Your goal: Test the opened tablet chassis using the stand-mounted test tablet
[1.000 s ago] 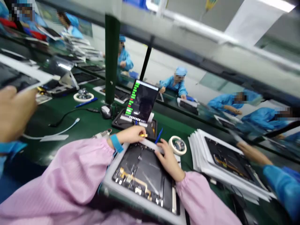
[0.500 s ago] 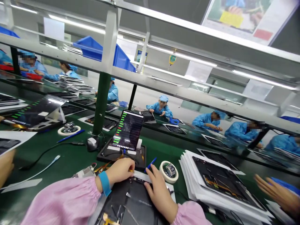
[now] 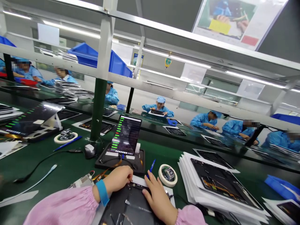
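The black housing [image 3: 136,200], far edge pointed away, its long axis cropped, is touched by the curled left hand [image 3: 118,178] (grip unclear) and open right hand [image 3: 158,197].

Left hand [image 3: 119,178], right hand [image 3: 159,200], at black device [image 3: 134,204]

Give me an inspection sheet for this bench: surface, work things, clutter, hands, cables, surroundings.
Surface: green bench, crowded; no spills seen.
Work things: dark panel beneath both hands, near end out of frame; lit screen propped behind.
Clutter: tape roll, blue pen, stack.
Hands: left hand bent at panel's far edge, grip unclear; right hand spread over its right side.
Cables: white cable and black cable, left.
Surroundings: people in blue seated beyond.
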Available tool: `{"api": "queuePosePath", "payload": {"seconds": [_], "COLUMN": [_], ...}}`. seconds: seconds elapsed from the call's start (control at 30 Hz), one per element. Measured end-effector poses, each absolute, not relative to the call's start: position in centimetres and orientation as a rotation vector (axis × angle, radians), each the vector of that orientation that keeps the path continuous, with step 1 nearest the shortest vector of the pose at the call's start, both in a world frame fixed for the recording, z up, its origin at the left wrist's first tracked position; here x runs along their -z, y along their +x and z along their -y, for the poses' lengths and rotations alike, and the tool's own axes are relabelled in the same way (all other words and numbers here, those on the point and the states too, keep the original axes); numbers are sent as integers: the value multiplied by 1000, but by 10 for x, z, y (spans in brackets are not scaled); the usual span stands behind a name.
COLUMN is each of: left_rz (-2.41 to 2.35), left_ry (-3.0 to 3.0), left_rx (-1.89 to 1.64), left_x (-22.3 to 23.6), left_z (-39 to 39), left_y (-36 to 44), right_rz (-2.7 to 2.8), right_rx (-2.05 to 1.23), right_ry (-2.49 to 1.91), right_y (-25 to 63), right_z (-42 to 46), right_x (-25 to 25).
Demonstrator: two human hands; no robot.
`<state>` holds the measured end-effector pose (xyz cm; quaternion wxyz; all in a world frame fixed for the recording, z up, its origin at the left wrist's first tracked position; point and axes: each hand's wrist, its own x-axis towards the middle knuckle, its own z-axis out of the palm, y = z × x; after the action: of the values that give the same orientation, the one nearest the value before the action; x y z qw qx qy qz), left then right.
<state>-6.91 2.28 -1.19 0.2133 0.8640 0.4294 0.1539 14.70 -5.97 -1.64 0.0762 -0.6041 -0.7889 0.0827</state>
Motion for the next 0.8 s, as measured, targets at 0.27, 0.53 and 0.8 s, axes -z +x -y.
{"api": "queuePosePath", "payload": {"seconds": [0.27, 0.53, 0.8], "left_rz": [-1173, -1176, -1126], "left_ry": [2389, 2406, 2086], "left_rx": [-394, -423, -956], "left_x": [6, 8, -12], "left_z": [-24, -22, -36], "left_y": [-69, -70, -84], "right_rz": [2193, 2038, 1899], "right_rx": [-188, -266, -462], "right_ry": [-1780, -1792, -1637], "right_y": [150, 157, 154], "right_z": [59, 49, 45], "right_x": [25, 27, 30]}}
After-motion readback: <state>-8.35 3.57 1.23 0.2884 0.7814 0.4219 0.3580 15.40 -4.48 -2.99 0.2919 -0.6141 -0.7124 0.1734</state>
